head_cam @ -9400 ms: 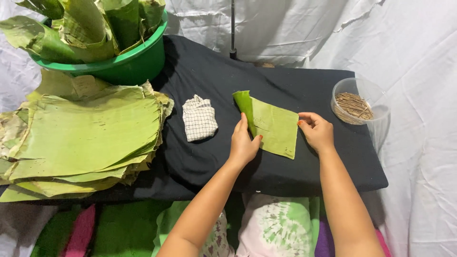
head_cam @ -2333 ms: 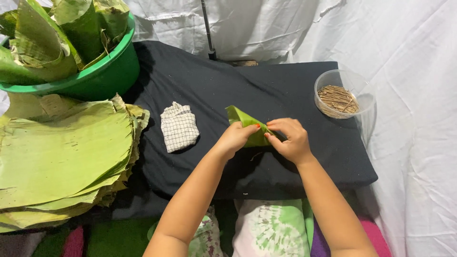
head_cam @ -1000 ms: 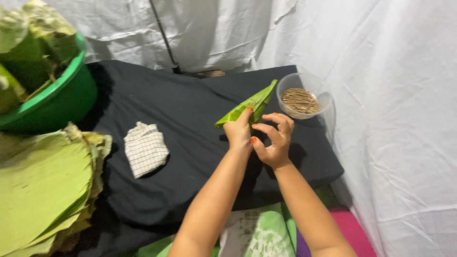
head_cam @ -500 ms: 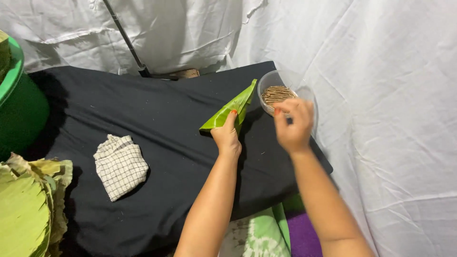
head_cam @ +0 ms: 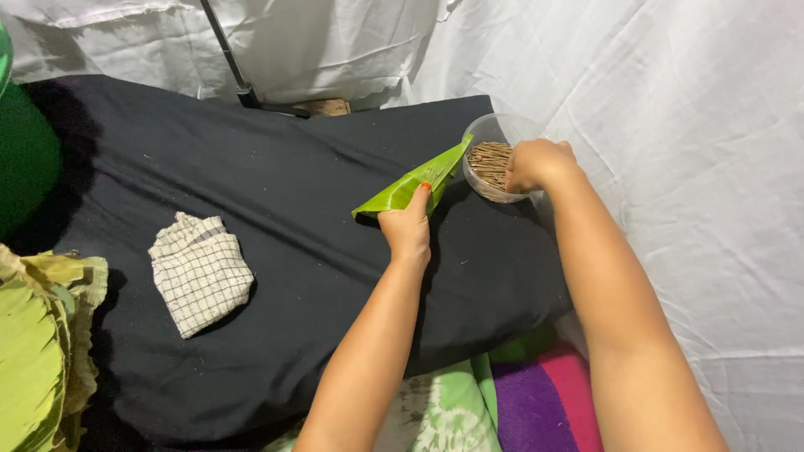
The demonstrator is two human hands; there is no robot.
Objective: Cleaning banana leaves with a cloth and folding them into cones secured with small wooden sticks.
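My left hand (head_cam: 407, 228) grips a folded green banana leaf (head_cam: 404, 189), rolled into a narrow cone and held just above the black cloth (head_cam: 276, 176). The leaf's tip points to the upper right, toward a clear plastic bowl (head_cam: 494, 132) of thin brown sticks (head_cam: 487, 161). My right hand (head_cam: 536, 163) reaches into that bowl with its fingers curled over the sticks. Whether a stick is between the fingers is hidden.
A folded checked cloth (head_cam: 201, 272) lies on the black cloth at the left. A stack of green leaves (head_cam: 38, 360) sits at the lower left edge, and a green basin (head_cam: 21, 151) at the far left. White sheeting (head_cam: 670, 125) hangs behind and to the right.
The flat leaf was folded into a cone by both hands. My right hand then let go of it and moved right into the bowl of sticks. The view swung right.
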